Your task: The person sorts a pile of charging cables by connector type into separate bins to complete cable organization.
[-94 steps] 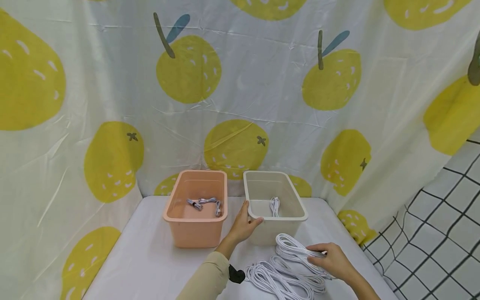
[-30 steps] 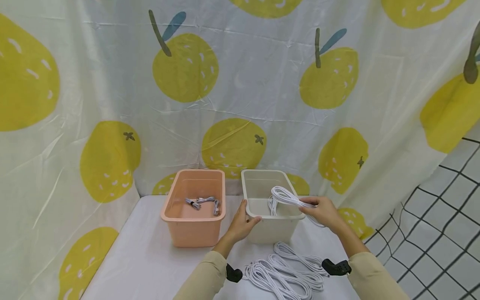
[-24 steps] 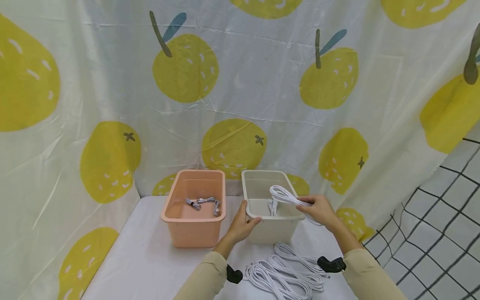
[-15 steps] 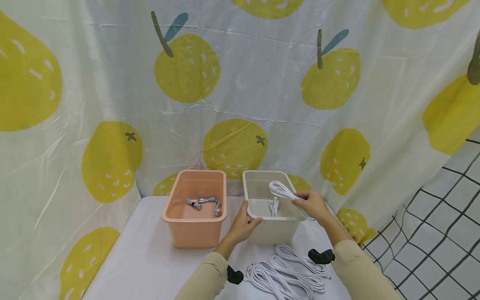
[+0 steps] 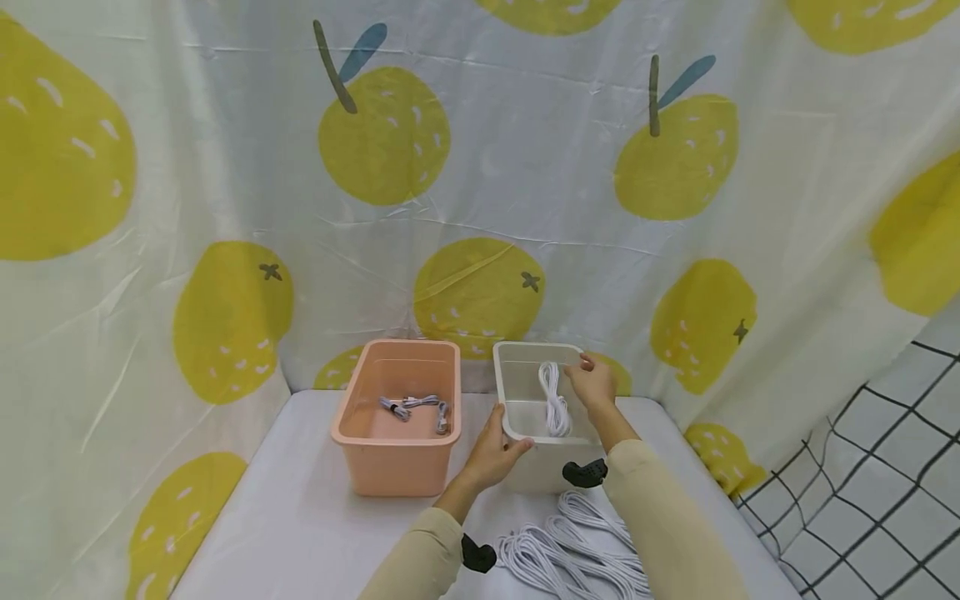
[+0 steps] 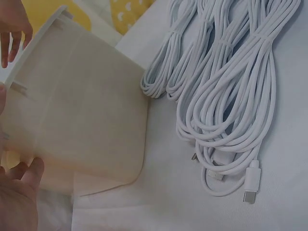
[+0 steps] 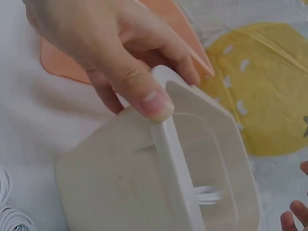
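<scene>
My left hand (image 5: 495, 454) grips the near-left corner of the cream plastic bin (image 5: 551, 467), its thumb pressed on the rim. The right wrist view shows this left hand (image 7: 115, 62) close up at the corner. Over the bin's right side is my right hand (image 5: 592, 385), holding nothing, its fingers relaxed; in the left wrist view the right hand (image 6: 13, 29) hangs beyond the rim. White coiled charging cables (image 5: 552, 396) lie inside the bin. On the table in front, several more white bundled cables (image 6: 231, 96) lie side by side, one with a USB-C plug (image 6: 251, 183).
An orange bin (image 5: 396, 471) stands left of the cream one, with several short grey cables (image 5: 411, 404) inside. Both bins sit on a white-covered table (image 5: 300, 500). A fruit-print curtain (image 5: 480, 150) hangs behind, and a black wire grid (image 5: 870, 467) stands to the right.
My right hand has carried a white cable bundle from the table pile into the cream bin and let go of it. The left hand keeps its grip on the bin's corner.
</scene>
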Tool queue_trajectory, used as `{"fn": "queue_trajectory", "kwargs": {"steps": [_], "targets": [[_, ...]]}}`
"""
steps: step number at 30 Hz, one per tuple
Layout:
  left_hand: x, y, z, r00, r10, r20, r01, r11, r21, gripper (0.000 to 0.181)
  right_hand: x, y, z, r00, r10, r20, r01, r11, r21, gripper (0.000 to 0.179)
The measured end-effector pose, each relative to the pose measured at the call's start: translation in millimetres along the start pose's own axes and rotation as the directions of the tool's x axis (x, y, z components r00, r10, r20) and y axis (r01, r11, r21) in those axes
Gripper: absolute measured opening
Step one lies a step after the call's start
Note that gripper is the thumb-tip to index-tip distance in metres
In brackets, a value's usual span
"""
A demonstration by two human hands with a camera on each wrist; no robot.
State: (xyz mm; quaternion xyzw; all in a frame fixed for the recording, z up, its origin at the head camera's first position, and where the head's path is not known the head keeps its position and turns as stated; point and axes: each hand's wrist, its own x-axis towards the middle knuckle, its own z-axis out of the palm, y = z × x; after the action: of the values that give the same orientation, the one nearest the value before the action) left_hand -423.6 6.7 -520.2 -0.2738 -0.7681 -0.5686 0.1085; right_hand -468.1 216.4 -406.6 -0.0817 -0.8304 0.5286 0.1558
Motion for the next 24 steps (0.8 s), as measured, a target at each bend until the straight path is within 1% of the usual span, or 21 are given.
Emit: {"fn": "queue_trajectory", "kwargs": {"steps": [3,6,9,15,19,24], "targets": [[-0.9,-1.1,1.4,1.0,0.006,-0.006,-0.006,0.999,0.033,0.083,-1.0,5.0,0.8,1.0,-0.003,0.026,0.004,0.999,-0.038,0.061],[-1.1,-1.5,0.8,1.0,0.019,-0.019,-0.019,0.999,0.04,0.084,-3.1,10.5,-0.7,0.997,-0.031,0.067,0.037,0.996,-0.081,0.06],[-1.1,-2.4,0.0,0.999,0.03,-0.021,-0.03,0.999,0.025,0.081,-5.6,16.1,-2.7,0.994,-0.054,0.098,0.064,0.992,-0.109,0.059],[-2.2,-0.8,1.1,1.0,0.006,-0.021,-0.005,0.999,0.033,0.082,-8.9,20.8,-10.5,0.988,-0.097,0.12,0.111,0.986,-0.121,0.063],[-1.5,-1.2,2.5,1.0,0.009,-0.022,-0.008,1.0,0.021,0.081,-11.2,20.6,-15.4,0.984,-0.118,0.132,0.134,0.984,-0.12,0.064],[-1.0,-0.1,2.0,0.999,0.01,-0.031,-0.009,1.0,0.029,0.083,-14.2,15.6,-19.1,0.973,-0.171,0.154,0.191,0.974,-0.124,0.061]]}}
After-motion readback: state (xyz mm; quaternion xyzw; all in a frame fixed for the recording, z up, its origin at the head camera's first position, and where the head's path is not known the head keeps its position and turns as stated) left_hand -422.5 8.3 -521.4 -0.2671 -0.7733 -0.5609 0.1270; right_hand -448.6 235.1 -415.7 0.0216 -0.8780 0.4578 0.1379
